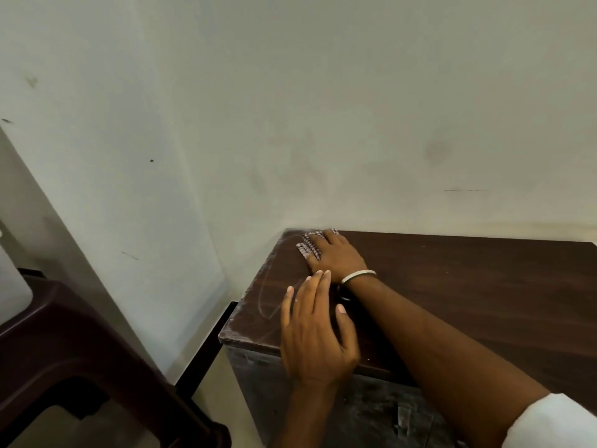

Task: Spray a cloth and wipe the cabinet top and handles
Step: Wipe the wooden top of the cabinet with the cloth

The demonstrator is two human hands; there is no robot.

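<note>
A dark brown wooden cabinet top (468, 286) stands against a pale wall. At its far left corner my right hand (336, 257) presses flat on a small checked cloth (308, 245), most of it hidden under the fingers. Pale curved wipe streaks (274, 286) show on the dusty left part of the top. My left hand (318, 334) hovers or rests near the front left edge, fingers straight and together, holding nothing. A white bangle (358, 275) sits on my right wrist. No spray bottle or handles are in view.
A dark brown plastic stool or chair (74, 367) stands at the lower left. The cabinet's scuffed dark front (371, 412) drops below the top. A narrow gap with a black skirting strip (210, 344) separates cabinet and wall.
</note>
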